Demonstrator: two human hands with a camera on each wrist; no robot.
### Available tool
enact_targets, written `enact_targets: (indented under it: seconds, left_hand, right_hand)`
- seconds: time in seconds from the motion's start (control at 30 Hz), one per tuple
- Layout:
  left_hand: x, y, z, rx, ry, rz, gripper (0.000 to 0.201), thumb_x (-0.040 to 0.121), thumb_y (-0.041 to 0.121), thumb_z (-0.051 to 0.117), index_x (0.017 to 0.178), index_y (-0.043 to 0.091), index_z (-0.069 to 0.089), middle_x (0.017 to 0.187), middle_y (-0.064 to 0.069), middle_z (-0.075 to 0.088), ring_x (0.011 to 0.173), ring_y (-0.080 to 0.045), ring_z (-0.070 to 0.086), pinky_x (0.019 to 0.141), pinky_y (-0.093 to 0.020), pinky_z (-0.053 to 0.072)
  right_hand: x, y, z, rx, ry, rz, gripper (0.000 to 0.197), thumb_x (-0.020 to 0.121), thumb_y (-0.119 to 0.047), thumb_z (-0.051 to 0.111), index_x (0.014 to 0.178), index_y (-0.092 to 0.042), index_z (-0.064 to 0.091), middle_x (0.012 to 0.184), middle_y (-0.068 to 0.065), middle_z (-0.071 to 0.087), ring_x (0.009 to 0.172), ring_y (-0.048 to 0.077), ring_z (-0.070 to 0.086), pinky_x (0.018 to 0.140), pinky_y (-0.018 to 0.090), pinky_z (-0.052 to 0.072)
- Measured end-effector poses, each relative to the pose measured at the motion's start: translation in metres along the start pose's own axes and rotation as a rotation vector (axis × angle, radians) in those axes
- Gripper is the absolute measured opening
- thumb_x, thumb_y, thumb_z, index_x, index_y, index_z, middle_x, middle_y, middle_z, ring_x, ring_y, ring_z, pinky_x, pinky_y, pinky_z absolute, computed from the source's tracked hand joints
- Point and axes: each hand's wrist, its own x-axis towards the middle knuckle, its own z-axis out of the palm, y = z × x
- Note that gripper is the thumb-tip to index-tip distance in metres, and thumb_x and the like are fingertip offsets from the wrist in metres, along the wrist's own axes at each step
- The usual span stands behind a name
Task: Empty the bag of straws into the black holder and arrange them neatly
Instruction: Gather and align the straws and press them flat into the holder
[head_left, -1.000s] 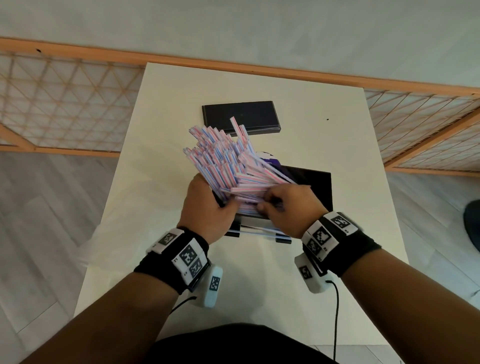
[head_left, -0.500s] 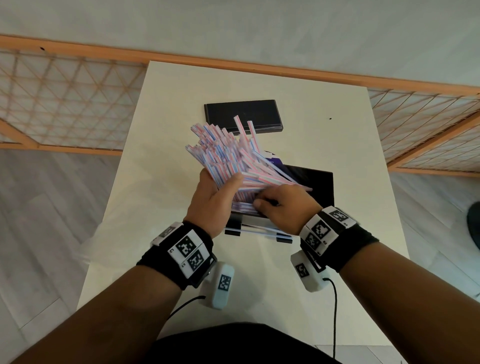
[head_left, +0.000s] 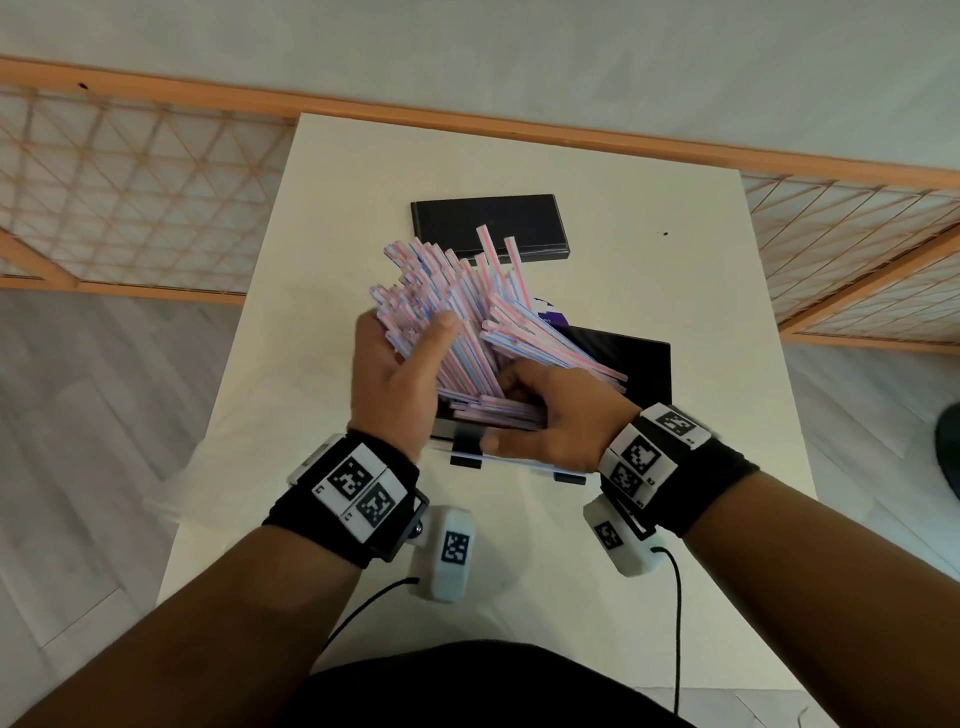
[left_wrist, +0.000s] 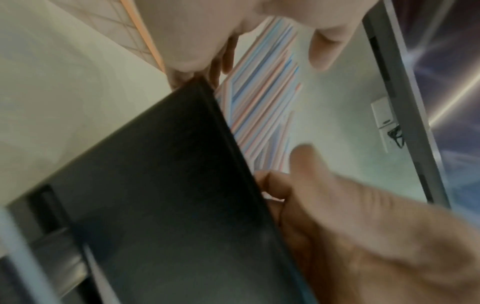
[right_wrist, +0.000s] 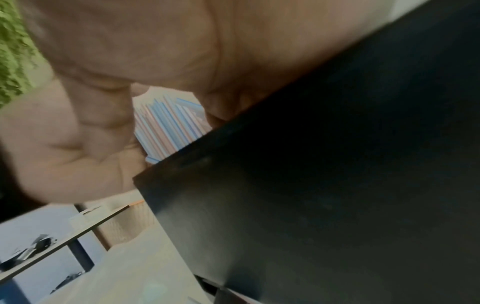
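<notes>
A thick bundle of pink-and-blue striped straws (head_left: 457, 317) stands fanned out in the black holder (head_left: 641, 364) at the table's middle. My left hand (head_left: 415, 338) grips the bundle from its left side at mid height, thumb across the front. My right hand (head_left: 519, 395) is curled into the straws' lower ends at the holder's front rim, thumb down over the front wall. In the left wrist view the straws (left_wrist: 262, 102) rise behind the holder wall (left_wrist: 168, 195). The right wrist view shows curled fingers (right_wrist: 103, 123) beside the straws (right_wrist: 168, 123) and holder (right_wrist: 337, 185). A purple item (head_left: 550, 312) peeks out behind the bundle.
A flat black box (head_left: 488, 223) lies behind the holder towards the far edge of the cream table (head_left: 701, 291). A wooden lattice rail (head_left: 130, 182) runs along the far side. Cables hang from both wrist cameras near the table's front edge.
My left hand has slid up from the bundle's base to its middle, and the straws stand more upright. The right hand has stayed at the base.
</notes>
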Motion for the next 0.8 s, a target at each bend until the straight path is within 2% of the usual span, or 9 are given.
enact_targets:
  seconds: [0.07, 0.17, 0.23, 0.3, 0.37, 0.43, 0.53, 0.7, 0.8]
  left_hand:
    - [0.0, 0.013, -0.002, -0.077, 0.035, 0.009, 0.066, 0.073, 0.05, 0.072, 0.117, 0.003, 0.058, 0.105, -0.004, 0.069, 0.096, -0.012, 0.067, 0.086, -0.027, 0.053]
    - [0.002, 0.021, 0.002, -0.081, 0.036, -0.031, 0.083, 0.063, 0.065, 0.072, 0.118, 0.005, 0.057, 0.106, -0.004, 0.068, 0.102, -0.018, 0.068, 0.093, -0.033, 0.054]
    - [0.005, 0.022, 0.007, -0.153, 0.043, -0.104, 0.088, 0.055, 0.073, 0.08, 0.111, 0.009, 0.059, 0.11, -0.014, 0.07, 0.106, -0.03, 0.068, 0.097, -0.05, 0.053]
    - [0.007, 0.022, 0.009, -0.222, 0.056, -0.179, 0.086, 0.051, 0.072, 0.084, 0.106, 0.011, 0.059, 0.112, -0.021, 0.07, 0.106, -0.04, 0.068, 0.094, -0.06, 0.052]
    - [0.009, 0.021, 0.01, -0.242, 0.059, -0.208, 0.087, 0.053, 0.069, 0.085, 0.109, 0.009, 0.058, 0.112, -0.021, 0.07, 0.104, -0.039, 0.069, 0.093, -0.06, 0.054]
    - [0.01, 0.018, 0.012, -0.221, 0.045, -0.215, 0.094, 0.049, 0.075, 0.084, 0.113, 0.01, 0.059, 0.112, -0.015, 0.072, 0.106, -0.036, 0.069, 0.096, -0.058, 0.052]
    - [0.006, 0.014, 0.016, -0.22, 0.035, -0.217, 0.084, 0.058, 0.069, 0.083, 0.116, 0.013, 0.059, 0.113, -0.01, 0.072, 0.108, -0.032, 0.069, 0.097, -0.057, 0.051]
    - [0.002, 0.013, 0.02, -0.209, 0.057, -0.195, 0.073, 0.063, 0.058, 0.08, 0.116, 0.014, 0.058, 0.112, -0.009, 0.072, 0.105, -0.029, 0.071, 0.093, -0.055, 0.054]
    - [0.003, 0.011, 0.02, -0.196, 0.08, -0.152, 0.072, 0.063, 0.054, 0.082, 0.113, 0.01, 0.057, 0.109, -0.011, 0.072, 0.102, -0.03, 0.071, 0.09, -0.057, 0.056]
  right_hand:
    - [0.003, 0.001, 0.001, -0.049, -0.024, -0.032, 0.049, 0.073, -0.066, 0.07, 0.097, -0.026, 0.055, 0.086, -0.008, 0.061, 0.079, 0.015, 0.059, 0.071, 0.031, 0.048]
    - [0.006, -0.005, 0.001, -0.191, -0.045, -0.03, 0.046, 0.075, -0.069, 0.065, 0.085, -0.03, 0.043, 0.073, -0.014, 0.048, 0.067, 0.006, 0.048, 0.064, 0.024, 0.037]
    - [0.005, -0.009, 0.002, -0.188, -0.031, -0.073, 0.044, 0.076, -0.064, 0.07, 0.081, -0.033, 0.039, 0.069, -0.016, 0.043, 0.062, -0.001, 0.041, 0.061, 0.023, 0.032]
    - [0.004, -0.013, 0.0, -0.121, -0.041, -0.082, 0.04, 0.075, -0.06, 0.073, 0.081, -0.036, 0.041, 0.072, -0.015, 0.046, 0.064, -0.001, 0.044, 0.06, 0.022, 0.033]
    - [0.005, -0.014, -0.007, -0.133, -0.124, -0.034, 0.038, 0.077, -0.06, 0.072, 0.078, -0.04, 0.04, 0.075, -0.018, 0.048, 0.067, 0.0, 0.045, 0.059, 0.017, 0.031]
    - [0.008, -0.015, -0.019, -0.161, -0.266, 0.048, 0.033, 0.078, -0.067, 0.065, 0.091, -0.04, 0.054, 0.092, -0.018, 0.059, 0.085, 0.005, 0.055, 0.072, 0.018, 0.039]
    - [0.017, -0.018, -0.031, -0.19, -0.386, 0.126, 0.07, 0.08, -0.071, 0.059, 0.135, -0.028, 0.052, 0.13, -0.009, 0.058, 0.121, 0.015, 0.052, 0.1, 0.029, 0.038]
    - [0.028, -0.026, -0.024, -0.193, -0.429, 0.14, 0.088, 0.075, -0.079, 0.053, 0.147, -0.031, 0.039, 0.149, -0.008, 0.045, 0.138, 0.016, 0.04, 0.116, 0.038, 0.029]
    - [0.024, -0.03, -0.02, -0.248, -0.394, 0.156, 0.08, 0.088, -0.067, 0.052, 0.15, -0.02, 0.035, 0.151, 0.001, 0.043, 0.135, 0.019, 0.041, 0.106, 0.025, 0.028]
